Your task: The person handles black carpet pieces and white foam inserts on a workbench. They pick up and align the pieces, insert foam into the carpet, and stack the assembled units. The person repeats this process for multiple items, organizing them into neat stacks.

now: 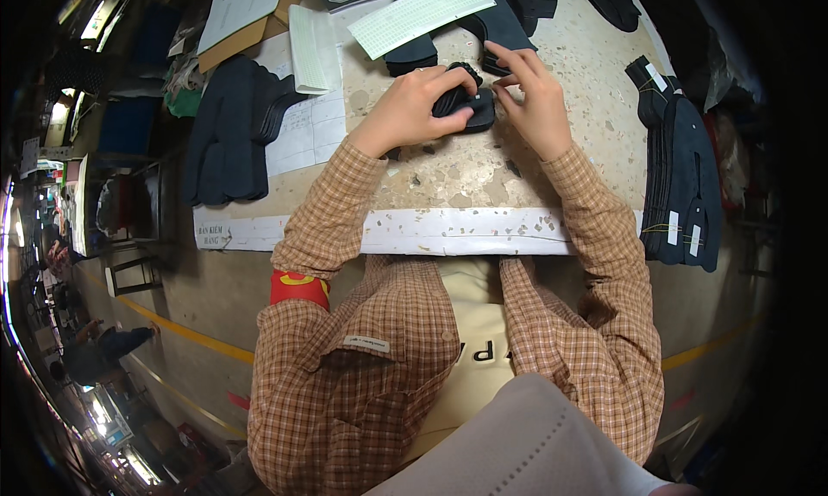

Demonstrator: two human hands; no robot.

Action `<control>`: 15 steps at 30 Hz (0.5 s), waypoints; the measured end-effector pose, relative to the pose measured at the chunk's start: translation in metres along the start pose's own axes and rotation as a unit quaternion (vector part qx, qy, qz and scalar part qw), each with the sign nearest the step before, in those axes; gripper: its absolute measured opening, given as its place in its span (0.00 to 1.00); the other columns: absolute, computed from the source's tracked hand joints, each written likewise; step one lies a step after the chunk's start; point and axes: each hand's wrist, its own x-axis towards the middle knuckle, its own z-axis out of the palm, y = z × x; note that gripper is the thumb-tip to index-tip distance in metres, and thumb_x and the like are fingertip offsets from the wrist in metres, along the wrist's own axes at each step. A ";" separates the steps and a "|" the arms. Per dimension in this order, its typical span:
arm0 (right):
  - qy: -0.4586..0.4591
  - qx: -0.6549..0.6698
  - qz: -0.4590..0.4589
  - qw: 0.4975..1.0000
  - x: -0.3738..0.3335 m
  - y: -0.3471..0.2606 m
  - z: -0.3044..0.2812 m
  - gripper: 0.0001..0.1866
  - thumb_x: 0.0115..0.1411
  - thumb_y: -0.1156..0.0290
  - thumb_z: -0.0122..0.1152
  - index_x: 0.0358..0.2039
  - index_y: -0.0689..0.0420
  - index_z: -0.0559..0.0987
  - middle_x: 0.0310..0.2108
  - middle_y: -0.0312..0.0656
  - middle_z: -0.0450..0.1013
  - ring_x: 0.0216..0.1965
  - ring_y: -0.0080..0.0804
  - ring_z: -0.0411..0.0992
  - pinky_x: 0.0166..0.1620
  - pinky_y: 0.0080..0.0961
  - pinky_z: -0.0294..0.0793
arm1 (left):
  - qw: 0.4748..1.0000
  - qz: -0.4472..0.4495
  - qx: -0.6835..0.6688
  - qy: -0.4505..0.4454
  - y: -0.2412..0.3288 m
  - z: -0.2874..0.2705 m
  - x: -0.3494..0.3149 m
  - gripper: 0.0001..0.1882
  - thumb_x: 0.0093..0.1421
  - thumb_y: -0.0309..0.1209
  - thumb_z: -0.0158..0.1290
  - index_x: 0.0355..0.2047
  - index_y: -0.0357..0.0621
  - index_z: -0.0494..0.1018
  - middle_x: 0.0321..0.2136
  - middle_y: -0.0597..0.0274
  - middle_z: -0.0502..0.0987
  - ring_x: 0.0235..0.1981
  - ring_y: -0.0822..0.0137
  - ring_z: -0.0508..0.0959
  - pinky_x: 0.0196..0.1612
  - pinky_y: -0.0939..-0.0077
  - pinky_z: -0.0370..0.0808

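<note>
My left hand (420, 104) is curled around a small stack of black cut pieces (472, 115), its thumb along the near side and its fingers over the top. The stack's layered edges show between thumb and fingers; the rest is hidden under the hand. Just to the right, my right hand (536, 99) has its thumb and fingers spread, with nothing visible between them. Its thumb tip is close to the stack's right end; whether it touches, I cannot tell. Beyond both hands lie larger curved dark pieces (509, 23), partly under a pale green printed sheet (423, 17).
On the worn table (448, 181), a pile of dark cut pieces (228, 138) lies left and banded, tagged bundles (686, 181) lie along the right edge. A folded paper (310, 52) and a cardboard box (280, 21) are at the back left. White tape (414, 231) lines the front edge.
</note>
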 end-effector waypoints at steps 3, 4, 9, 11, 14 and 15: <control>-0.038 0.137 0.057 0.988 -0.001 0.000 -0.001 0.32 0.49 0.86 0.63 0.56 0.52 0.73 0.42 0.43 0.71 0.35 0.33 0.79 0.39 0.25 0.80 | 1.000 0.000 0.016 0.011 -0.001 0.001 0.000 0.13 0.56 0.29 0.54 0.43 0.49 0.73 0.36 0.55 0.77 0.37 0.52 0.78 0.40 0.64 0.76; -0.056 0.187 0.074 0.978 -0.002 -0.001 0.000 0.32 0.49 0.86 0.63 0.56 0.52 0.73 0.42 0.43 0.71 0.35 0.33 0.79 0.39 0.24 0.80 | 0.999 -0.008 0.035 0.007 0.000 0.001 0.000 0.13 0.57 0.28 0.52 0.44 0.49 0.73 0.36 0.55 0.77 0.37 0.52 0.78 0.40 0.64 0.76; -0.051 0.044 -0.021 0.998 -0.005 -0.001 0.007 0.33 0.51 0.86 0.60 0.58 0.49 0.71 0.41 0.42 0.73 0.39 0.35 0.79 0.40 0.28 0.80 | 0.998 0.003 0.055 -0.008 0.007 0.002 -0.001 0.20 0.49 0.36 0.64 0.41 0.48 0.72 0.37 0.59 0.77 0.38 0.54 0.79 0.41 0.66 0.77; -0.043 0.030 -0.007 0.999 -0.002 0.002 0.006 0.34 0.50 0.87 0.60 0.58 0.49 0.71 0.42 0.42 0.72 0.42 0.35 0.78 0.40 0.27 0.80 | 0.999 0.005 0.047 -0.009 0.007 0.002 -0.001 0.19 0.50 0.35 0.63 0.42 0.47 0.72 0.36 0.59 0.77 0.38 0.54 0.79 0.41 0.66 0.77; -0.031 0.081 0.010 0.996 0.002 0.006 0.000 0.37 0.50 0.89 0.59 0.60 0.48 0.69 0.47 0.43 0.69 0.46 0.36 0.76 0.41 0.26 0.81 | 1.000 0.012 0.021 -0.005 0.003 0.001 0.000 0.18 0.51 0.33 0.62 0.42 0.48 0.71 0.35 0.58 0.77 0.38 0.54 0.79 0.40 0.67 0.76; -0.028 0.107 0.025 0.994 0.003 0.007 -0.002 0.38 0.50 0.90 0.58 0.61 0.47 0.68 0.49 0.44 0.68 0.48 0.36 0.76 0.41 0.25 0.81 | 1.000 0.009 0.006 -0.003 0.002 0.001 0.000 0.18 0.52 0.33 0.61 0.42 0.48 0.71 0.35 0.58 0.77 0.37 0.54 0.79 0.40 0.67 0.76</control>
